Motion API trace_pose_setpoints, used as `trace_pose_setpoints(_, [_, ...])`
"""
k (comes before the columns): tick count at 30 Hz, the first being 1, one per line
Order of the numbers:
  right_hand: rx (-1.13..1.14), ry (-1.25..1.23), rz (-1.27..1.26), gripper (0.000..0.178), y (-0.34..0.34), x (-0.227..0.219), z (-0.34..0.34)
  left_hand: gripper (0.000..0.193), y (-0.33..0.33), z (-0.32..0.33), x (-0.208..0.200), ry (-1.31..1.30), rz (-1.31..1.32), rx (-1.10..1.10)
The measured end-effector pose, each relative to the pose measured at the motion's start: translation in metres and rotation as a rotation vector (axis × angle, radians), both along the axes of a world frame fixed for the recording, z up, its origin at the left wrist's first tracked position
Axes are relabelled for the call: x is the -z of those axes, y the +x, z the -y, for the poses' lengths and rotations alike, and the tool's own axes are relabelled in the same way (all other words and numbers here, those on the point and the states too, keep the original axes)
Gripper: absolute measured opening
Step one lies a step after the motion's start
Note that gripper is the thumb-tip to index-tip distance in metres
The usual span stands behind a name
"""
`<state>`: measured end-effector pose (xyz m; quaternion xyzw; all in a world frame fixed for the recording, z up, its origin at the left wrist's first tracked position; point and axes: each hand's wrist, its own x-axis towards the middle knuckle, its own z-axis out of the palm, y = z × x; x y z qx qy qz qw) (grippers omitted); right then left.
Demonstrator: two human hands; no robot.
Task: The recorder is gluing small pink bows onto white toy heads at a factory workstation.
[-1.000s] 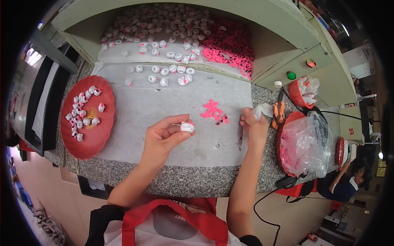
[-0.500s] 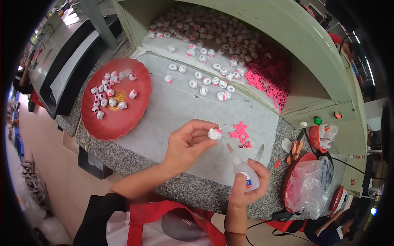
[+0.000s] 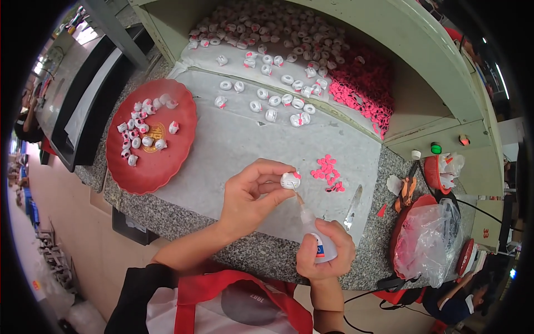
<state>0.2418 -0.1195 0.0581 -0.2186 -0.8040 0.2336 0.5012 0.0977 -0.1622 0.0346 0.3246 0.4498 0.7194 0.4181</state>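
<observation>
White, the bead (image 3: 287,180) is pinched in our left hand (image 3: 246,201) above the desk (image 3: 245,259); our right hand (image 3: 328,267) clasps the bottle (image 3: 321,236) at its 5 o'clock, nozzle (image 3: 301,202) at the bead, contact unclear. We'd do well to steady the bead, squeeze lightly and keep its pink trim (image 3: 297,175) clean. Discs (image 3: 326,171) lie near 3 o'clock, the plate (image 3: 173,153) toward 9.

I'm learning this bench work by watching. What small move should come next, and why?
Probably a light squeeze of the bottle by the right hand: its thin tip appears at or very near the white piece, which the left hand pinches between thumb and fingers.
</observation>
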Motion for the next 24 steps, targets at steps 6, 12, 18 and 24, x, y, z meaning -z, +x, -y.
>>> trace_pose_setpoints(6, [-0.021, -0.014, -0.006, 0.031, -0.002, 0.003, 0.002, 0.030, -0.001, 0.000, 0.000, 0.008, -0.011, 0.001])
trace_pose_setpoints(12, [-0.009, 0.011, 0.025, 0.031, -0.001, 0.000, 0.000, 0.031, -0.001, 0.000, 0.001, -0.015, -0.024, 0.011])
trace_pose_setpoints(18, [-0.050, -0.044, 0.019, 0.026, 0.003, -0.002, -0.001, 0.032, -0.007, 0.001, 0.001, 0.007, -0.236, 0.014])
trace_pose_setpoints(24, [0.087, -0.209, 0.100, 0.022, 0.008, -0.007, 0.008, 0.031, -0.004, -0.001, 0.001, 0.016, -0.178, 0.029])
